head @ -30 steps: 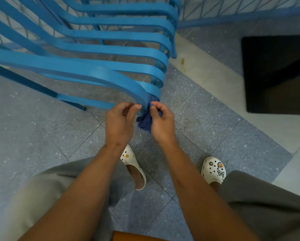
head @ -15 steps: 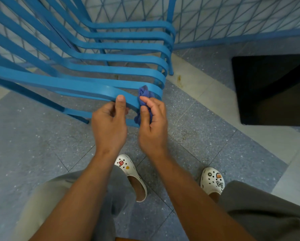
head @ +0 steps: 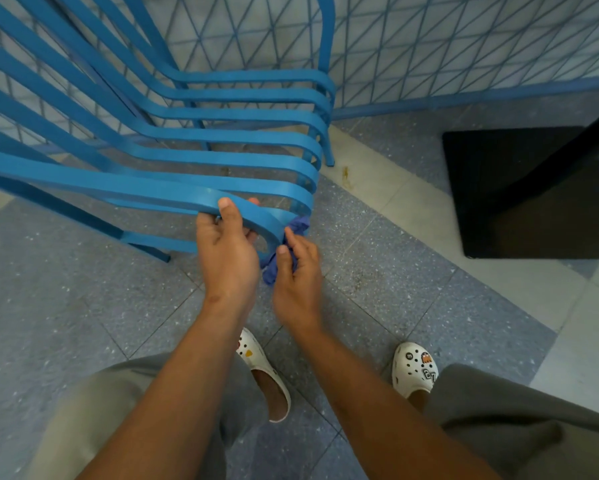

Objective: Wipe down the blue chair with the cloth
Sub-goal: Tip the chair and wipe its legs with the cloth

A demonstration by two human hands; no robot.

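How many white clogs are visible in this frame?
2. One white clog lies on the floor below the left forearm, partly hidden by the grey trouser leg. The other white clog is lower right, beside the right forearm, its heel hidden by the trouser leg.

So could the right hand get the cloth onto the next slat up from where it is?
Probably yes. The right hand holds the cloth at the slats' curved front ends, and the next slat lies just above with nothing across it; the left hand grips a lower one.
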